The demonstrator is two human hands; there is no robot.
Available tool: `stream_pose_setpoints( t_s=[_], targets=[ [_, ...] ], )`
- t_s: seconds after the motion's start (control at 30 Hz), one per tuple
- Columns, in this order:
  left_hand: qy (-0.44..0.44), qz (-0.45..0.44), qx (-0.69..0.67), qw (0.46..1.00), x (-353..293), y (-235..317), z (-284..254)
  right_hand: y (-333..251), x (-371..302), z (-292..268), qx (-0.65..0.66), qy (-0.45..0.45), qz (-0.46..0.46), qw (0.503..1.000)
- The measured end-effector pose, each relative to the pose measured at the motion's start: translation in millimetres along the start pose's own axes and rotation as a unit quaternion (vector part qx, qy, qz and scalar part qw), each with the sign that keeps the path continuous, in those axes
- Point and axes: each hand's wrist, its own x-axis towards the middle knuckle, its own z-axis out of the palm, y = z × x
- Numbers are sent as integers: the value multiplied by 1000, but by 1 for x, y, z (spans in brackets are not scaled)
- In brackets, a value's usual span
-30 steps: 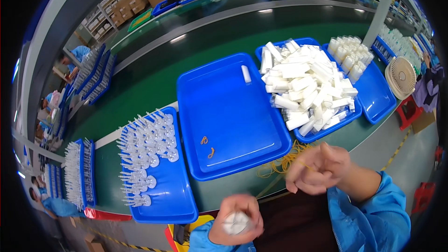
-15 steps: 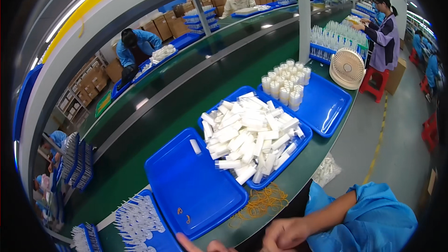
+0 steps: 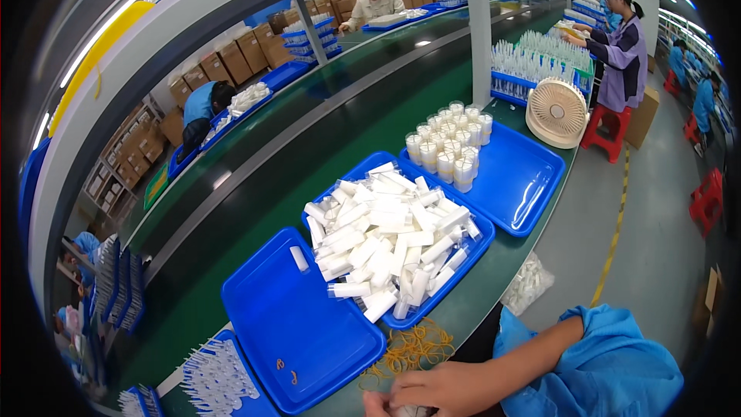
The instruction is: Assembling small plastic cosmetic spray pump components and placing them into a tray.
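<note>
In the head view, brown cardboard boxes [image 3: 247, 50] are stacked on shelves beyond the green conveyor belt [image 3: 255, 185]. At the bottom edge, the right hand [image 3: 432, 394] and the left hand [image 3: 376, 404] meet, fingers curled together around a small white object [image 3: 401, 411]; its long axis and direction cannot be told. Loose yellow rubber bands [image 3: 413, 347] lie just above the hands, beside the blue plastic tray of white tubes [image 3: 390, 239].

Down at the bottom edge of the frame, a small white tube [image 3: 403, 411] sits half hidden under the fingers, just below the loose tangle of yellow rubber bands [image 3: 409, 349] lying on the green table edge.
</note>
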Motion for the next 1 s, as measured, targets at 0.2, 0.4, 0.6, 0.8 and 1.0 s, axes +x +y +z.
stream_pose_setpoints(
  t_s=[0.2,0.4,0.6,0.8,1.0],
  targets=[
    [32,200,59,977,18,24,-14,3,3,-20,-80,0,-31,996],
    [229,2,172,958,-5,-16,-66,63,11,-171,-454,283,118,837],
    [156,-52,335,928,-25,-83,-146,143,-6,-278,-506,323,263,756],
    [111,-60,418,900,-26,-120,-163,190,-2,-288,-287,244,408,832],
    [106,-78,452,882,-19,-166,-165,137,61,-252,-579,137,234,769]
  ],
)
